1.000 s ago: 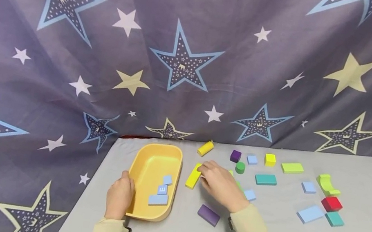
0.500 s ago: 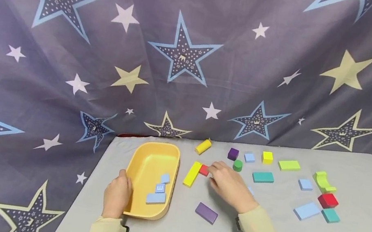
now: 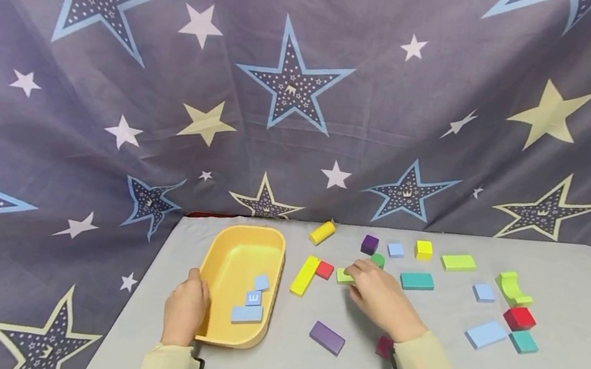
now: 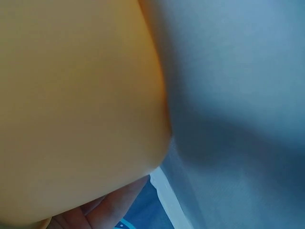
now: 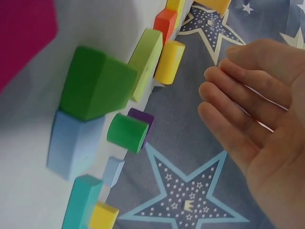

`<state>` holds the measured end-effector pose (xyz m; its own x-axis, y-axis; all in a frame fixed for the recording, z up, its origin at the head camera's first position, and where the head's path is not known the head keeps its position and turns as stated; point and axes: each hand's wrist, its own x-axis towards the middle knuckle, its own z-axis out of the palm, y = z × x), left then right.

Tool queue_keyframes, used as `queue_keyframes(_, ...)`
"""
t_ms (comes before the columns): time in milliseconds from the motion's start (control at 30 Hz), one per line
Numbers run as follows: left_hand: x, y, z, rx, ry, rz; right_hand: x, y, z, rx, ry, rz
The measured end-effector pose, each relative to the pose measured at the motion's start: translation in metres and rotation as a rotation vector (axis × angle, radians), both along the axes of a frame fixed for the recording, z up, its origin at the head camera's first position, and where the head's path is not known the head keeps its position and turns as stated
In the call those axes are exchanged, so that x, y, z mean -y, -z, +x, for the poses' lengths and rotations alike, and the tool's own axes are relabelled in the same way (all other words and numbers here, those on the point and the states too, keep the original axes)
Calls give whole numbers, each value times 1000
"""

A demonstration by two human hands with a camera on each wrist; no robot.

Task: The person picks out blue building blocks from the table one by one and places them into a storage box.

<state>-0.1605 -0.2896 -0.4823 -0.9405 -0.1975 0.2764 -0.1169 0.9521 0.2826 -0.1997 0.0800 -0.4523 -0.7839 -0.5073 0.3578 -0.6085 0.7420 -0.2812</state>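
Observation:
At the left, the left hand (image 3: 185,310) grips the near-left wall of the yellow tray (image 3: 231,259), its fingers (image 4: 114,205) showing under the tray (image 4: 81,95) in the left wrist view. Three light-blue blocks (image 3: 247,314) lie inside. The right hand (image 3: 385,299) hovers over the blocks, fingertips beside a lime block (image 3: 343,277); its relaxed fingers hold nothing in the right wrist view, where the hand (image 5: 281,157) shows apart from the lime block (image 5: 145,62), a green block (image 5: 95,83) and a blue block (image 5: 76,143). The hand hides some blocks in the head view.
Between tray and right hand lie a yellow block (image 3: 304,276) and a red block (image 3: 324,270), with a purple block (image 3: 327,338) nearer. A magenta block (image 3: 384,346) sits by the right wrist. More blocks, including a teal one (image 3: 417,281), spread rightward. A starry curtain (image 3: 299,165) hangs behind.
The right hand has moved right, away from the long yellow block, uncovering the red block and part of the lime one. The magenta block has come into sight by the wrist. The left hand keeps its grip.

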Motion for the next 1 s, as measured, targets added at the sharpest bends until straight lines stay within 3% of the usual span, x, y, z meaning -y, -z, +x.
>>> queue_keyframes(400,3,0,-3,-11,12,-10,-26,8,-1,64,40,7)
queue_keyframes(800,3,-1,-1,26,-3,2,-48,12,-1,88,41,3)
queue_keyframes(1000,2,-2,-2,40,-8,6,-58,13,1,140,59,-2)
